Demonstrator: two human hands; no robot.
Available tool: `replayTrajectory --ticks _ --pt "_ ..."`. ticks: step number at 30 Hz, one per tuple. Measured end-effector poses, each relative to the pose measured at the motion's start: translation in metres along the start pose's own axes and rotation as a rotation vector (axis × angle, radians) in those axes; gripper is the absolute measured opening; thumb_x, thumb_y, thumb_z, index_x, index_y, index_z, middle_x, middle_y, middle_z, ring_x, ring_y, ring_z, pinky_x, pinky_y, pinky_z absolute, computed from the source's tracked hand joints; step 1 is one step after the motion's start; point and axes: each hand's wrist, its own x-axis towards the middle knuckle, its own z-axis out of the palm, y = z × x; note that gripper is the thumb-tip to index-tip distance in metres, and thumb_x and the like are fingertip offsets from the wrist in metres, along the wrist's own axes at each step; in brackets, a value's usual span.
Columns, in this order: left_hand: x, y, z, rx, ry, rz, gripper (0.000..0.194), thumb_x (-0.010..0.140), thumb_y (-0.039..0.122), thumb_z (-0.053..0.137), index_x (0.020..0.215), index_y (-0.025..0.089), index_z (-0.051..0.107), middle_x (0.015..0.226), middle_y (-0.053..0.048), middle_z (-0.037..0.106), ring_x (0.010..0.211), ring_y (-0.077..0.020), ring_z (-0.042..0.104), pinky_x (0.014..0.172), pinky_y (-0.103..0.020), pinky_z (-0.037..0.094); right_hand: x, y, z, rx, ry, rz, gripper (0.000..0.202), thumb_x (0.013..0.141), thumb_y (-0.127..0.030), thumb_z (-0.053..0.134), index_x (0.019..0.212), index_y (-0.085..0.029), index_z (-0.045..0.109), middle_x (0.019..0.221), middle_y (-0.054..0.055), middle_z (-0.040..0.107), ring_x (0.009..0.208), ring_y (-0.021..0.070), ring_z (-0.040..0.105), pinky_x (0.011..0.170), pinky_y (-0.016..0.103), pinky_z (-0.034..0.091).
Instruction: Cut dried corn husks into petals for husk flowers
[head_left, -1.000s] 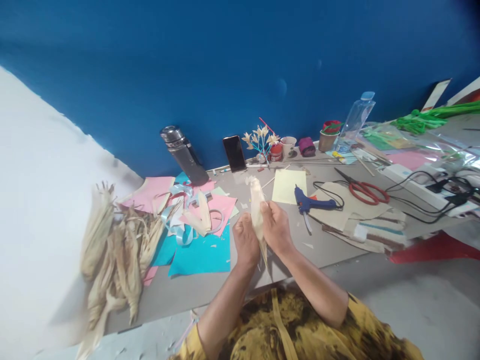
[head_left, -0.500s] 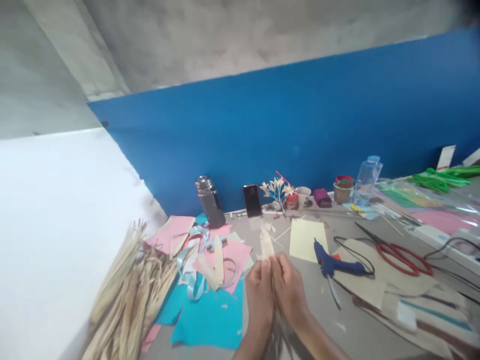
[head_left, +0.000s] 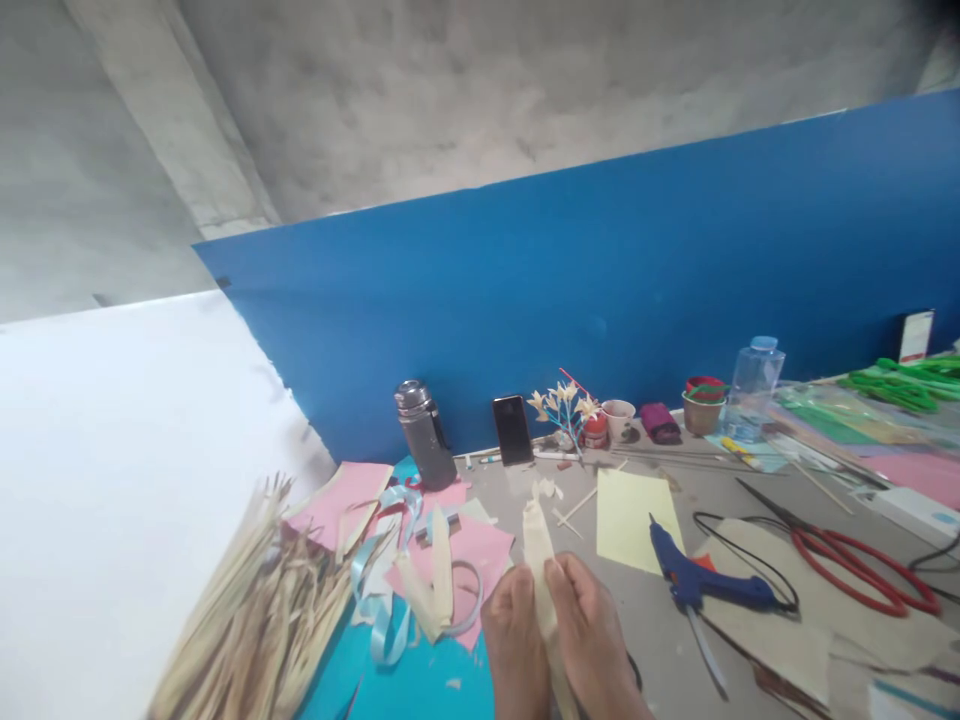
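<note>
Between my two hands runs a pale cream strip of dried husk (head_left: 538, 540), upright, its crumpled top end pointing away from me. My left hand (head_left: 516, 635) is closed in a fist with its thumb against the strip's left edge. My right hand (head_left: 589, 635) pinches the strip's right edge, thumb on top. The strip's lower part shows between the palms and runs off the bottom of the view. To the left, cut husk pieces (head_left: 442, 570) lie on pink paper (head_left: 487, 550) beside a grey ring of tape (head_left: 474, 600).
A bundle of dried husks (head_left: 247, 610) lies at left, by blue paper (head_left: 431, 680). Behind stand a flask (head_left: 427, 437), a phone (head_left: 513, 430) and husk flowers (head_left: 562, 408). At right are a blue glue gun (head_left: 709, 582), red-handled scissors (head_left: 855, 560) and a bottle (head_left: 752, 390).
The view has shifted, so the table things sit lower in it. My hands are slightly lower on the strip, and more of its length shows above and between them.
</note>
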Motion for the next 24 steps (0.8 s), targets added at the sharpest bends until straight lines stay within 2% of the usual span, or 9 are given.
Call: replayTrajectory --ticks 3,5,9,14,17,19,21,24 --pt "-0.001 0.005 -0.003 0.070 0.112 0.062 0.044 0.089 0.056 0.044 0.059 0.023 0.043 0.056 0.001 0.044 0.057 -0.0164 0.042 0.055 -0.028 0.038 -0.001 -0.001 -0.001 -0.018 0.012 -0.047 0.045 0.093 -0.058 0.039 0.064 -0.024 0.039 0.058 -0.004 0.040 0.055 0.0156 0.044 0.053 0.026 0.039" --pt "-0.002 0.014 -0.006 0.153 0.125 0.139 0.041 0.089 0.050 0.046 0.058 0.022 0.044 0.055 0.002 0.043 0.056 -0.0151 0.041 0.054 -0.027 0.036 -0.002 -0.005 -0.004 -0.049 0.038 -0.096 0.043 0.095 -0.055 0.038 0.065 -0.024 0.039 0.058 -0.004 0.040 0.054 0.0150 0.043 0.054 0.026 0.038" --pt "-0.003 0.031 -0.008 0.205 0.091 0.198 0.040 0.088 0.045 0.049 0.056 0.021 0.045 0.052 0.004 0.043 0.053 -0.0131 0.039 0.051 -0.026 0.031 -0.002 -0.011 -0.010 -0.099 0.058 -0.155 0.039 0.096 -0.049 0.037 0.067 -0.023 0.040 0.058 -0.004 0.042 0.055 0.0142 0.043 0.055 0.025 0.036" --pt "-0.007 0.032 -0.012 0.214 0.051 0.226 0.035 0.085 0.042 0.055 0.059 0.019 0.054 0.054 0.002 0.052 0.055 -0.0128 0.047 0.053 -0.024 0.035 -0.008 -0.015 -0.015 -0.098 0.034 -0.138 0.035 0.097 -0.044 0.039 0.070 -0.022 0.046 0.060 -0.003 0.047 0.057 0.0141 0.047 0.057 0.025 0.036" --pt "-0.006 0.030 -0.028 0.149 0.111 0.132 0.028 0.082 0.041 0.061 0.067 0.018 0.059 0.050 0.004 0.052 0.049 -0.0119 0.046 0.049 -0.024 0.036 -0.008 -0.017 -0.027 -0.063 0.065 -0.107 0.037 0.097 -0.046 0.040 0.072 -0.021 0.049 0.060 -0.003 0.048 0.057 0.0142 0.047 0.056 0.025 0.036" --pt "-0.006 0.031 -0.041 -0.002 0.164 0.015 0.025 0.084 0.042 0.061 0.074 0.019 0.058 0.040 0.009 0.040 0.038 -0.0108 0.038 0.041 -0.023 0.030 -0.004 -0.019 -0.038 -0.039 0.125 -0.063 0.038 0.097 -0.048 0.040 0.070 -0.022 0.047 0.058 -0.004 0.044 0.054 0.0135 0.044 0.053 0.024 0.034" --pt "-0.008 0.035 -0.050 -0.132 0.100 -0.026 0.026 0.086 0.046 0.060 0.085 0.019 0.058 0.038 0.011 0.036 0.034 -0.0106 0.036 0.040 -0.022 0.030 -0.001 -0.022 -0.045 -0.027 0.123 -0.061 0.039 0.096 -0.049 0.042 0.068 -0.022 0.045 0.057 -0.005 0.040 0.054 0.0128 0.041 0.052 0.024 0.032" --pt "-0.021 0.043 -0.047 -0.201 -0.197 -0.029 0.039 0.086 0.055 0.058 0.096 0.017 0.060 0.056 0.003 0.058 0.050 -0.0135 0.055 0.053 -0.025 0.045 -0.004 -0.025 -0.046 0.001 0.027 -0.063 0.040 0.095 -0.049 0.043 0.068 -0.021 0.045 0.058 -0.005 0.040 0.054 0.0121 0.039 0.052 0.024 0.033"
